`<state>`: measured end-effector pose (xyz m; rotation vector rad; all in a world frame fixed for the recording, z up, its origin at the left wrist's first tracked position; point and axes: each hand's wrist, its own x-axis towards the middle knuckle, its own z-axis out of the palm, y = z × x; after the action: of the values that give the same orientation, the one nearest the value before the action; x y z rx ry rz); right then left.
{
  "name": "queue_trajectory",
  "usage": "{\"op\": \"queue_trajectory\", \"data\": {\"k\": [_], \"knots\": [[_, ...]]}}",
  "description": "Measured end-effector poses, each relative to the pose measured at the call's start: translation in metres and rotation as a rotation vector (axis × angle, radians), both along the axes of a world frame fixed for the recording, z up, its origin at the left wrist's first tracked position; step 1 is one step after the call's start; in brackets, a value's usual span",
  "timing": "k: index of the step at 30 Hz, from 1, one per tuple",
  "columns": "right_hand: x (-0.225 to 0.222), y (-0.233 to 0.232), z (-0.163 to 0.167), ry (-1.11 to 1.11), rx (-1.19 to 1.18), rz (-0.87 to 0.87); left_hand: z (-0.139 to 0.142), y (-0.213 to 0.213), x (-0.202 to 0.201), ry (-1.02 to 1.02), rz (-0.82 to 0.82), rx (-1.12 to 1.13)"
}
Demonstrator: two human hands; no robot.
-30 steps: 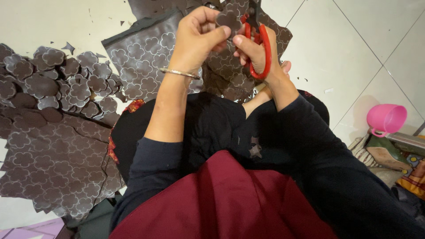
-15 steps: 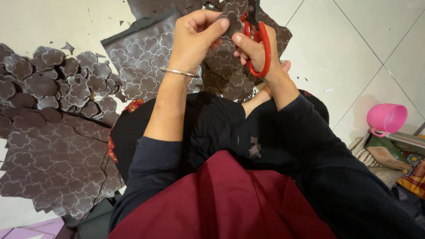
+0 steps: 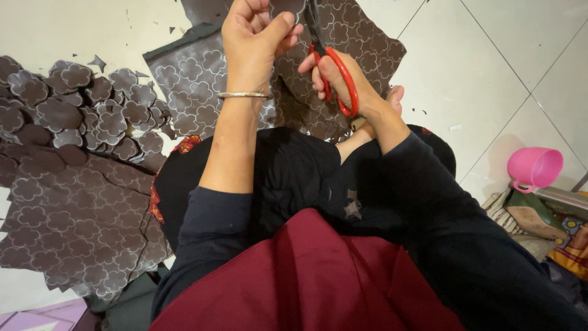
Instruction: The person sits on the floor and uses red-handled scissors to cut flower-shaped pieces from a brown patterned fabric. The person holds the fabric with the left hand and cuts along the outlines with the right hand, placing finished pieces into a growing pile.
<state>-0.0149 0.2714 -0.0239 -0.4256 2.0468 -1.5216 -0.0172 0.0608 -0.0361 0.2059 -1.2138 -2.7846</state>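
1. White tiled floor (image 3: 490, 67) fills the frame; person sits on it, dark sleeves and a maroon cloth over the lap at the bottom.
2. Big brown sheet (image 3: 73, 227) with outlined flower shapes, lower left: uncut, so much looks left.
3. Second printed sheet (image 3: 196, 79), upper centre, partly under the hands, also mostly whole.
4. Pile of cut flower pieces (image 3: 79, 110), upper left: a fair batch done. My read: under halfway.
5. Pink plastic cup (image 3: 536, 167) at right edge, beside sandals.
6. Red-handled scissors (image 3: 337, 76) in right hand (image 3: 343, 83), grip closed through the loops, blades up at top edge.
7. Left hand (image 3: 254, 37), bangle on wrist, pinches a small flower piece (image 3: 288, 7) at top centre, mostly cropped.
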Motion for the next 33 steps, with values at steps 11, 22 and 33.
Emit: {"op": "queue_trajectory", "data": {"k": [11, 22, 33], "knots": [[0.005, -0.004, 0.013, -0.005, -0.022, 0.037, -0.004, 0.005, -0.001, -0.02, 0.011, 0.002], [0.005, -0.005, 0.01, -0.021, -0.071, 0.038, -0.004, 0.004, 0.001, -0.051, -0.003, 0.022], [0.008, -0.007, 0.023, -0.066, -0.09, 0.044, 0.0, 0.006, 0.001, -0.067, -0.051, 0.071]]}}
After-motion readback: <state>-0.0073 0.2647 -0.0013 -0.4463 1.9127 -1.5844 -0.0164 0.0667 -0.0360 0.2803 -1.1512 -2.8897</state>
